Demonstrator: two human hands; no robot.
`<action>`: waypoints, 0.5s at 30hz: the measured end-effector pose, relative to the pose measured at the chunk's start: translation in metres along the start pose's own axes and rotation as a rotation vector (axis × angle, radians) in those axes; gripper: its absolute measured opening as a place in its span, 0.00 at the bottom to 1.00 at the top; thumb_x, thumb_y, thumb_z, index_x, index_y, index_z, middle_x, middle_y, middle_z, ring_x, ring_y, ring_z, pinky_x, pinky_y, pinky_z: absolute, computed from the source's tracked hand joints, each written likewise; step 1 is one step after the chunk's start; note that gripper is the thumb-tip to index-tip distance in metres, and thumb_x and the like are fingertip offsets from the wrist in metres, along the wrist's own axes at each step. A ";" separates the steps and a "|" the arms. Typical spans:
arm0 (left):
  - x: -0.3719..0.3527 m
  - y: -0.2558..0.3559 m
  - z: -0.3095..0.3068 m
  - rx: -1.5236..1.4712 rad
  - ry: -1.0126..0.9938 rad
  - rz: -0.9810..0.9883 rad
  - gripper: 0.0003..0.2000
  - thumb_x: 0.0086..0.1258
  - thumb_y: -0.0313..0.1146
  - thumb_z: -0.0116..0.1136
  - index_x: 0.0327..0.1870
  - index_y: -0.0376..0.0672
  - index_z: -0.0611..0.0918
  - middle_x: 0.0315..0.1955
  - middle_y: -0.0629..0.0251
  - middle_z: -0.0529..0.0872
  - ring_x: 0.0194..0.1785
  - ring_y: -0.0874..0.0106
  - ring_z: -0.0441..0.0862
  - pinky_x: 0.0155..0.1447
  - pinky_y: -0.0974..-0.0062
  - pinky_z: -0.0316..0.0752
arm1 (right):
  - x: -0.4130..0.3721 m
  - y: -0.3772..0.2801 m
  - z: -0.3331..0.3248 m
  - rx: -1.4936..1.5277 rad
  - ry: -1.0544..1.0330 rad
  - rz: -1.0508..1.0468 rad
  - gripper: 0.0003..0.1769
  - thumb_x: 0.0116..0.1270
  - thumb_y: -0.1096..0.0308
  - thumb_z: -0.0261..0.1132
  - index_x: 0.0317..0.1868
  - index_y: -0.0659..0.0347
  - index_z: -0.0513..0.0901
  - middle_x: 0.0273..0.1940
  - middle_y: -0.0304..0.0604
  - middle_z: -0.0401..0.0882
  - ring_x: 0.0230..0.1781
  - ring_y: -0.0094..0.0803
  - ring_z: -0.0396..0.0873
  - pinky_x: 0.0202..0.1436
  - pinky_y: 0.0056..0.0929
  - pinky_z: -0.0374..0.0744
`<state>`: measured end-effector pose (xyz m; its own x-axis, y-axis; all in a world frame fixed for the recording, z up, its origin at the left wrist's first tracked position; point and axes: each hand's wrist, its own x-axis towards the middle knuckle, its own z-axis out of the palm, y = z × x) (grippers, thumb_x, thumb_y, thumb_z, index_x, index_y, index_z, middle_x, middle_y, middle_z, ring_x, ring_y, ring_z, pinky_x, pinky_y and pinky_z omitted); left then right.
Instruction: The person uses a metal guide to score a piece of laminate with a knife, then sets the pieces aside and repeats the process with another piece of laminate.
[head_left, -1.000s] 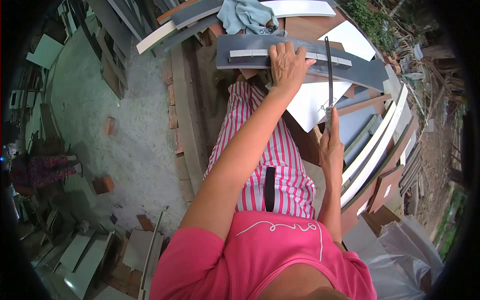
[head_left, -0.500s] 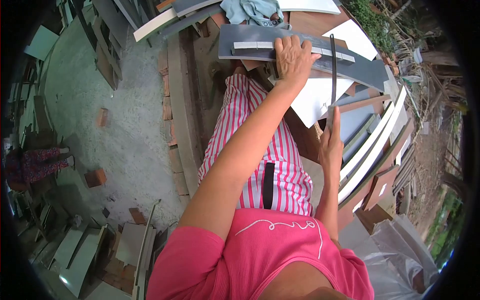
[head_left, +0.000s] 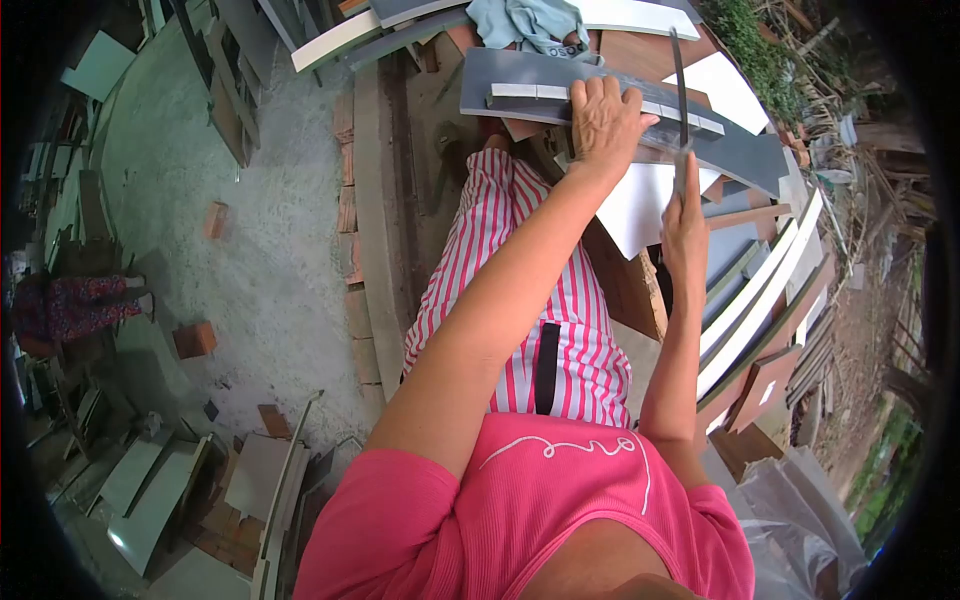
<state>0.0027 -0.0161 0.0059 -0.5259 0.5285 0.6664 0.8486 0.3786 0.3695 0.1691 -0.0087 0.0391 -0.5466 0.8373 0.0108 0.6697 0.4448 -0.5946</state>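
Note:
My left hand (head_left: pixel 606 125) is wrapped over a narrow pale strip (head_left: pixel 530 91), holding it down on a long dark grey board (head_left: pixel 575 72). Thin cross lines divide the strip into short lengths. In my right hand (head_left: pixel 685 235) is the handle of a long, narrow dark blade (head_left: pixel 681 85), its index finger stretched along the handle. The blade crosses the strip's right part and points away from me; whether it is a saw or a file I cannot make out. Under the board lies a white panel (head_left: pixel 640 205).
A light blue cloth (head_left: pixel 530 25) lies beyond the board. Curved white strips (head_left: pixel 755 295) and brown offcuts are stacked on the right, beside clear plastic sheeting (head_left: pixel 795 510). At left, a brick (head_left: pixel 194 340) rests on the concrete floor, and another person's patterned clothing (head_left: pixel 80 307) shows.
My right hand has pushed the blade forward, away from me, across the strip. My left hand stays on the strip. The whole view has shifted slightly.

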 end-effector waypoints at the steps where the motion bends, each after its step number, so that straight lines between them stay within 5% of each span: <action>1: 0.000 0.000 0.001 0.006 -0.002 0.000 0.19 0.53 0.52 0.68 0.30 0.44 0.83 0.29 0.61 0.77 0.39 0.63 0.72 0.49 0.62 0.60 | -0.016 0.005 0.001 -0.034 0.028 -0.026 0.32 0.75 0.70 0.48 0.76 0.39 0.51 0.37 0.67 0.81 0.36 0.62 0.81 0.38 0.53 0.72; 5: -0.001 -0.001 0.004 -0.007 -0.005 0.009 0.19 0.53 0.52 0.68 0.29 0.44 0.83 0.29 0.61 0.77 0.39 0.63 0.71 0.49 0.62 0.60 | -0.067 0.015 0.001 -0.084 0.090 -0.080 0.32 0.75 0.70 0.48 0.76 0.39 0.52 0.42 0.67 0.80 0.37 0.62 0.81 0.38 0.53 0.72; 8: -0.001 0.000 0.005 -0.001 0.028 0.033 0.18 0.53 0.52 0.68 0.29 0.44 0.83 0.29 0.61 0.77 0.39 0.63 0.71 0.49 0.62 0.60 | -0.064 0.004 -0.015 -0.013 -0.088 0.202 0.31 0.75 0.69 0.48 0.76 0.38 0.54 0.48 0.68 0.79 0.47 0.64 0.79 0.43 0.52 0.74; 11: 0.000 0.000 0.004 0.004 0.015 0.022 0.18 0.53 0.52 0.68 0.29 0.44 0.83 0.29 0.61 0.77 0.40 0.63 0.71 0.49 0.62 0.60 | -0.021 0.011 -0.008 0.010 0.017 -0.041 0.31 0.75 0.68 0.48 0.75 0.37 0.53 0.47 0.68 0.80 0.48 0.64 0.79 0.44 0.52 0.75; 15: 0.001 0.000 0.000 -0.006 -0.010 0.008 0.18 0.54 0.52 0.67 0.29 0.44 0.83 0.29 0.61 0.77 0.40 0.63 0.71 0.49 0.62 0.60 | 0.018 -0.005 -0.004 -0.001 -0.011 -0.001 0.31 0.74 0.69 0.48 0.75 0.38 0.54 0.50 0.67 0.78 0.48 0.64 0.78 0.44 0.52 0.75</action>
<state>0.0025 -0.0161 0.0065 -0.5193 0.5390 0.6632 0.8533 0.3695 0.3679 0.1572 0.0056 0.0455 -0.5527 0.8334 0.0026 0.6695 0.4458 -0.5941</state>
